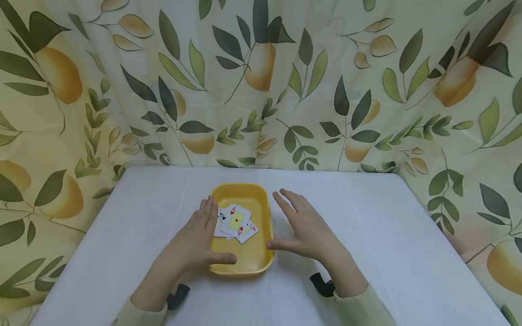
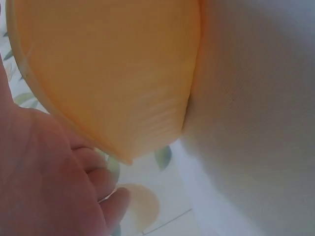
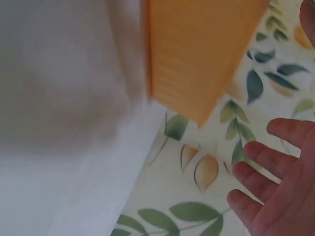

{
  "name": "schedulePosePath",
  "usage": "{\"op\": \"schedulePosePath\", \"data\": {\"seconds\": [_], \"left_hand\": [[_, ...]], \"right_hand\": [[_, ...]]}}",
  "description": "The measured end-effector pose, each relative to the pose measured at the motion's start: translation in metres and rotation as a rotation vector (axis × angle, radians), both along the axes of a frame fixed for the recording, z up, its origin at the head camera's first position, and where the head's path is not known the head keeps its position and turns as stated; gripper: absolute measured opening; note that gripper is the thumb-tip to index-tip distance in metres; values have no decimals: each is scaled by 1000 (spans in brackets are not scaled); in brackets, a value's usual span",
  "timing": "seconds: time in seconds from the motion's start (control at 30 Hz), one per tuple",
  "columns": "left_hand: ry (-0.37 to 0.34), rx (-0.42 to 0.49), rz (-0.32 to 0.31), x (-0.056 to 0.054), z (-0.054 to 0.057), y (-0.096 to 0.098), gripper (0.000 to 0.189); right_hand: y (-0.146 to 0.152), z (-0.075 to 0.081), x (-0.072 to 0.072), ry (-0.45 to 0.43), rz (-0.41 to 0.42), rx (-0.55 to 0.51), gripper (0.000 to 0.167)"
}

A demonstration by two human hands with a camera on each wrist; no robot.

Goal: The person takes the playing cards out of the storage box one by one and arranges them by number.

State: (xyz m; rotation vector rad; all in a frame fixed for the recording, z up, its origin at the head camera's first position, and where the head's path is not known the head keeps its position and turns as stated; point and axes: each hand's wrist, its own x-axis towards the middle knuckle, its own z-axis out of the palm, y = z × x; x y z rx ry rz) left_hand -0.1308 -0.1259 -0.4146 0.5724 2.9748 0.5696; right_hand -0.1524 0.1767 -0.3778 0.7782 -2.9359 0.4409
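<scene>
A yellow plastic tray sits on the white table, with several playing cards piled loosely in it. Aces with red and black marks show on the uppermost cards. My left hand lies over the tray's left edge, fingers straight and pointing away, thumb stretched across the near part. To the right of the tray is my right hand, fingers spread, its thumb tip by the right rim. In the right wrist view that hand's fingers are apart from the tray wall. Nothing is held in either hand.
The white tablecloth spreads out on both sides of the tray. Behind and beside the table hangs a curtain printed with leaves and fruit. A black strap shows at the right wrist, another strap at the left.
</scene>
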Motion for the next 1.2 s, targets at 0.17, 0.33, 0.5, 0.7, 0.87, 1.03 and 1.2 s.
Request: {"op": "schedulePosePath", "data": {"seconds": [0.17,0.33,0.5,0.7,0.87,1.03,1.2], "left_hand": [[-50,-4,2,4,2,-1,145],[-94,-23,-12,5,1,-5,148],[-105,-13,13,10,3,-6,150],[-93,-24,-2,9,5,-7,152],[-91,-31,-19,8,4,-4,154],[-88,-14,-23,10,6,-2,153],[-82,-40,-38,10,9,-3,155]], "right_hand": [[-27,-4,-13,-57,107,59,112],[-61,-13,-30,-136,222,149,99],[-86,-19,-39,-165,285,317,83],[-100,-30,-42,-149,337,449,65],[-102,-35,-45,-141,311,376,49],[-106,-38,-47,-135,297,366,38],[-109,-39,-48,-175,281,326,29]]}}
